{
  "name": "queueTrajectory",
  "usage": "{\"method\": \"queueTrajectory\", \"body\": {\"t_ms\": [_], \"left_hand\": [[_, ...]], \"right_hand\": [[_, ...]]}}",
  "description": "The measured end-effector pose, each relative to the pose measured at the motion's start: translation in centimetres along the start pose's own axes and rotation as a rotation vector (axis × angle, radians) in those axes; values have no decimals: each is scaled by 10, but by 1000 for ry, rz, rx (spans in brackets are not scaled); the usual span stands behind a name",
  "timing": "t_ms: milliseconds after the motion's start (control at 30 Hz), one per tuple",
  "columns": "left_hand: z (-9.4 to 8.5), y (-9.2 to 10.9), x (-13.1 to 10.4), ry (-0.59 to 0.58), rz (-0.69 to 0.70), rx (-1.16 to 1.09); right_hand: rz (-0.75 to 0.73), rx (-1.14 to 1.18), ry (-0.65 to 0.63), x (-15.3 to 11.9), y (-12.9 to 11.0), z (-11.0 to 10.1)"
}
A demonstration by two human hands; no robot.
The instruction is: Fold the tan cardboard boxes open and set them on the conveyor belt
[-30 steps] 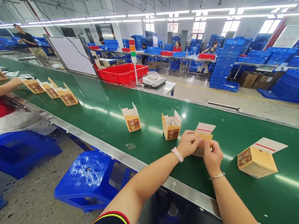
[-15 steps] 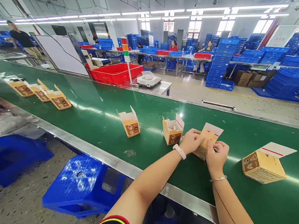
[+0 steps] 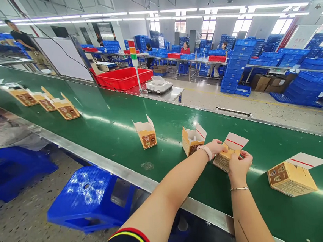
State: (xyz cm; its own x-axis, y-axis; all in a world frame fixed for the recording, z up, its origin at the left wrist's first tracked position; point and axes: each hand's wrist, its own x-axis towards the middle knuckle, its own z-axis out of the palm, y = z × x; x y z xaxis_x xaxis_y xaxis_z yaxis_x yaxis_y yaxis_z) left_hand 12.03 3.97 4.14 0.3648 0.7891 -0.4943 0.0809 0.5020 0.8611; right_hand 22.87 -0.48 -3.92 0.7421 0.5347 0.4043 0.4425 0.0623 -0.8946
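Both hands, left hand and right hand, clamp the small carton; keep its flap at 12 o'clock, pressing folds squarely.

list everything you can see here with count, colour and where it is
held box: 1, tan, white flap up, on the belt between both hands
open boxes: 2, tan, on the belt left of the hands
box on its side: 1, tan, belt, right
flat boxes: about 3, tan, far left belt
belt: 1, green
stool: 1, blue, floor beside belt
tub: 1, red, beyond belt
scale: 1, white, by the tub
left hand: on the held box
right hand: on the held box
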Motion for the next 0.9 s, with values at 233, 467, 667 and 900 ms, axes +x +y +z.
{"method": "queueTrajectory", "body": {"t_ms": [233, 467, 667, 900], "left_hand": [[29, -3, 10, 19, 63, -99], [28, -5, -51, -165, 269, -89], [-14, 1, -109, 23, 611, 73], [-76, 15, -86, 479, 916, -107]], "right_hand": [[-332, -289, 114, -7, -36, -9], [-500, -503, -152, -13, -51, -31], [-491, -547, -204, -6, -45, -36], [-469, -619, -210, 3, -38, -44]]}}
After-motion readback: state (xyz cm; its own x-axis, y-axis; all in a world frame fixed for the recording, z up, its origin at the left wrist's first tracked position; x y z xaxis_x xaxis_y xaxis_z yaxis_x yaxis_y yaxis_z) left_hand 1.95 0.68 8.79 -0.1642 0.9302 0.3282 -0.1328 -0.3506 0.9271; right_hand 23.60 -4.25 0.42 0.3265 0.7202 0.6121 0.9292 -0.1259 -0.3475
